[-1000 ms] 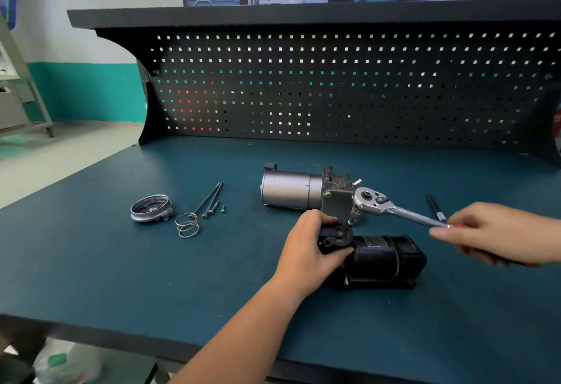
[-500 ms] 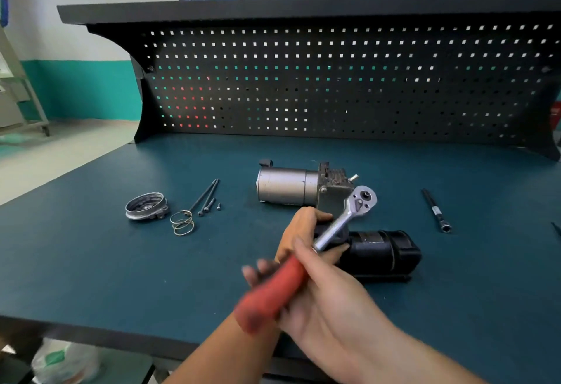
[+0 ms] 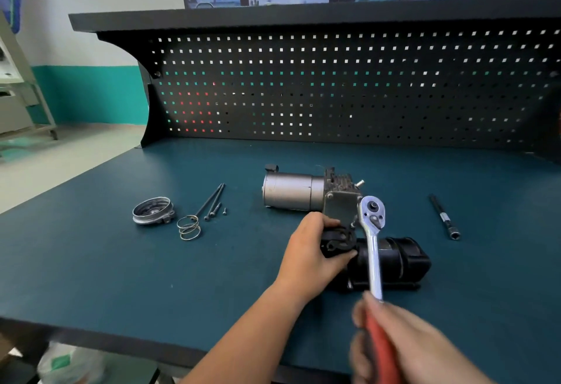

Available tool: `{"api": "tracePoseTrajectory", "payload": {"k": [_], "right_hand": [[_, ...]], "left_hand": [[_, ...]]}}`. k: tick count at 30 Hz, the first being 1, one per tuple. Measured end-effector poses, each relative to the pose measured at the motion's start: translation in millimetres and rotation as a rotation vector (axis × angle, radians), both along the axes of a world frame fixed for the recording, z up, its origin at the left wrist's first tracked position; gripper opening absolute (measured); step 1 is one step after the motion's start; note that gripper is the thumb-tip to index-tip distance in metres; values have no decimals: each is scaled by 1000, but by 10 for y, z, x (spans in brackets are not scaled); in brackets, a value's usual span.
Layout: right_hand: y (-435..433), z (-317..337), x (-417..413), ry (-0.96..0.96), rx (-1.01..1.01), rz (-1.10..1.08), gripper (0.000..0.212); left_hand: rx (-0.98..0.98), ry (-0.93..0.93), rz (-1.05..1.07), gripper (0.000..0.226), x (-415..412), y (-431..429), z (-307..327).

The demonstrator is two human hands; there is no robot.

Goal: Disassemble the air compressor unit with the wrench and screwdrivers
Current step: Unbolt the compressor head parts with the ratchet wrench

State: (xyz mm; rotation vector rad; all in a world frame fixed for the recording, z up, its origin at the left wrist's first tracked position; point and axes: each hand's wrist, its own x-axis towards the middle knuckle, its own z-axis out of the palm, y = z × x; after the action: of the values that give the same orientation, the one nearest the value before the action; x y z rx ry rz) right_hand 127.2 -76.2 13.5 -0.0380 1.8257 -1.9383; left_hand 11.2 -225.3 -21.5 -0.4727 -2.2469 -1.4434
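Compressor (image 3: pixel 297 192) sits mid-tabletop (image 3: pixel 121 277), nearer the front edge. Left hand (image 3: pixel 315 247): grip clamped on its black end bracket (image 3: pixel 337 241). Right hand (image 3: pixel 406 347), blurred: grip wrapped round the red handle of the ratchet (image 3: pixel 374 256), head over the grey block (image 3: pixel 340 207). Can't see the socket seating. Seat it square, use short strokes, brace hard with the left, or it'll likely slip. Loose bolts (image 3: pixel 212 201) lie toward the left edge; park this one there.
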Motion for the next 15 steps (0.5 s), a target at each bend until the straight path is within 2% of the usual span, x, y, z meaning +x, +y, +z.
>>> {"api": "tracePoseTrajectory", "payload": {"k": [2, 6, 9, 12, 15], "right_hand": [[316, 38, -79, 49, 130, 92, 64], [1006, 468, -577, 108, 638, 193, 66], [1262, 712, -944, 211, 794, 329, 64], [1082, 440, -1006, 187, 659, 460, 58], [961, 212, -784, 43, 340, 420, 45]], "left_hand": [[1, 2, 2, 47, 4, -22, 25], [-25, -7, -1, 48, 9, -26, 26], [-35, 2, -9, 50, 13, -5, 41], [-32, 15, -7, 50, 6, 3, 31], [-38, 15, -1, 50, 17, 6, 11]]}}
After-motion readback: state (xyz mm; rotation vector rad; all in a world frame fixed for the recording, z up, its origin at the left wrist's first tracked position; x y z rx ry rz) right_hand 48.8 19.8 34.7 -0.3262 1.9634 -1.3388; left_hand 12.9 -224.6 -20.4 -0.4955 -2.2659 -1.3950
